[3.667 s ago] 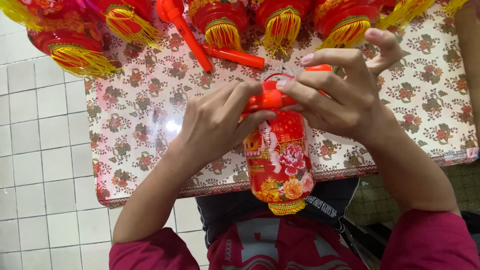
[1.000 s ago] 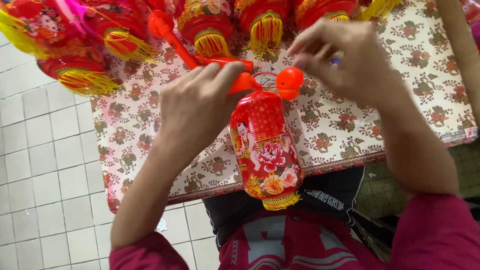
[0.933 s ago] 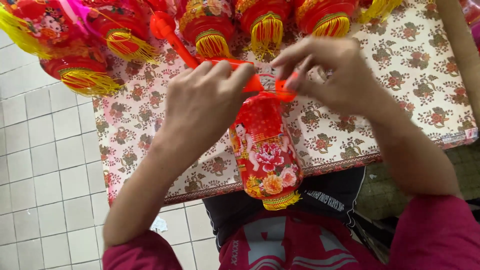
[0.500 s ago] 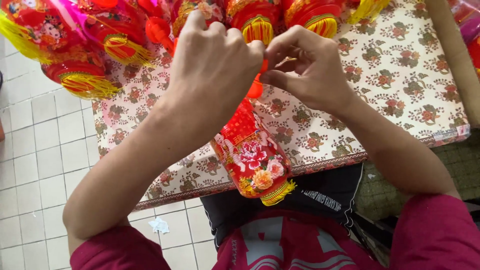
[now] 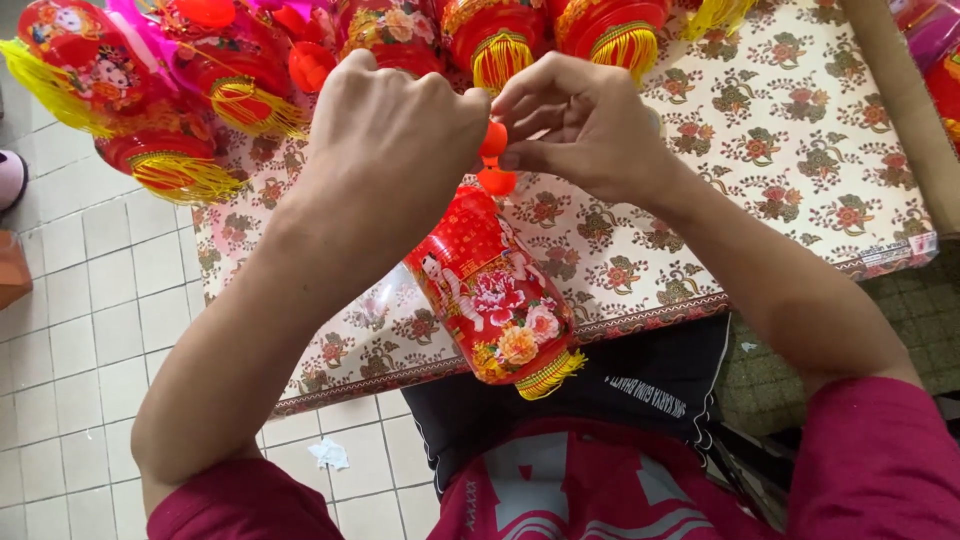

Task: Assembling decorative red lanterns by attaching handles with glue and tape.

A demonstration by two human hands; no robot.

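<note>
Both hands have drawn up and closer together over the half second, and the lantern has swung its tasselled end toward the body. Now the left hand (image 5: 400, 130) is clenched around the top of the red paper lantern (image 5: 490, 295), which lies tilted on the floral tablecloth (image 5: 800, 130), its gold fringe overhanging the table edge. The right hand (image 5: 580, 125) pinches the small orange plastic fitting (image 5: 494, 160) at the lantern's neck. Seating that fitting well probably needs a steady left hold and a straight push. Finished lanterns (image 5: 500, 35) crowd the far edge.
</note>
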